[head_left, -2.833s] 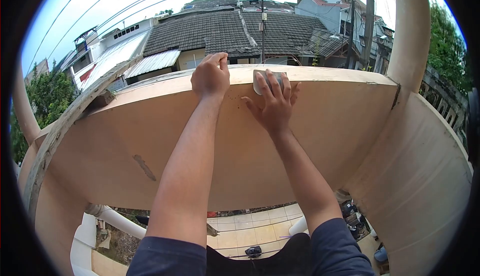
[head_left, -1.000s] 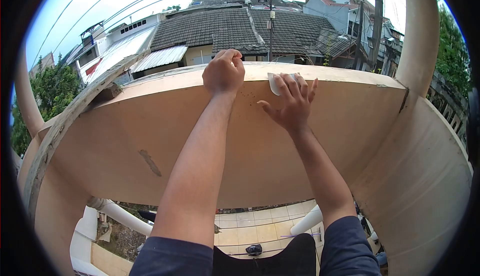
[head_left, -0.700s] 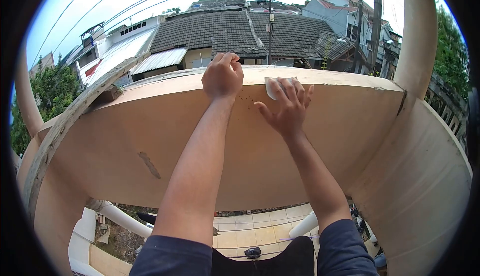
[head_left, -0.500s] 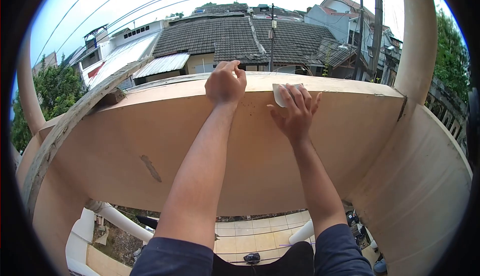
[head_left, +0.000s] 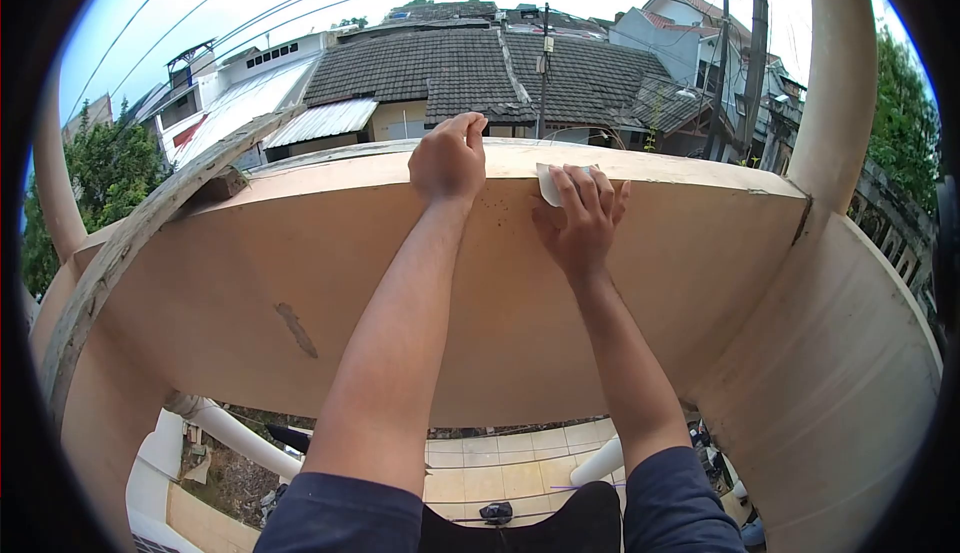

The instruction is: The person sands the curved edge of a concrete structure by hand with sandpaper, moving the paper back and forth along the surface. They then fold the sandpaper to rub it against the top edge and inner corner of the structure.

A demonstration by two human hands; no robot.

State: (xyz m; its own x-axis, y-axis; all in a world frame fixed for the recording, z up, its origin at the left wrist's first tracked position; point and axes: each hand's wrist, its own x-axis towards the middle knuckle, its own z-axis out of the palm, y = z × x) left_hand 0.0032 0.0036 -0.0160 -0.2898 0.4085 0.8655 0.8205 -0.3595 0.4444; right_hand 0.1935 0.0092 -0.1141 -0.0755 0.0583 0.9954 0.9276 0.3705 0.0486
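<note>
Both arms reach out to the top edge of a peach-painted wall [head_left: 430, 353]. My left hand [head_left: 447, 160] is a closed fist at the top ledge, its fingers curled away from me, so anything inside them is hidden. To its right, my right hand [head_left: 585, 215] presses a pale paper-like sheet [head_left: 547, 185] against the ledge's edge. The sheet's left part shows beside the fingers; the rest lies under them. Small dark specks [head_left: 500, 211] mark the wall face between the two hands.
A weathered curved beam [head_left: 130, 238] runs along the left, with a dark block [head_left: 222, 186] by the ledge. Round columns [head_left: 838, 73] rise at both sides. Far below lies a tiled floor [head_left: 500, 478]. Tiled roofs [head_left: 400, 73] and overhead wires stand beyond the wall.
My right hand and the sheet have shifted slightly left along the edge, closer to my left hand. My left hand stays almost in place; the view has moved a little.
</note>
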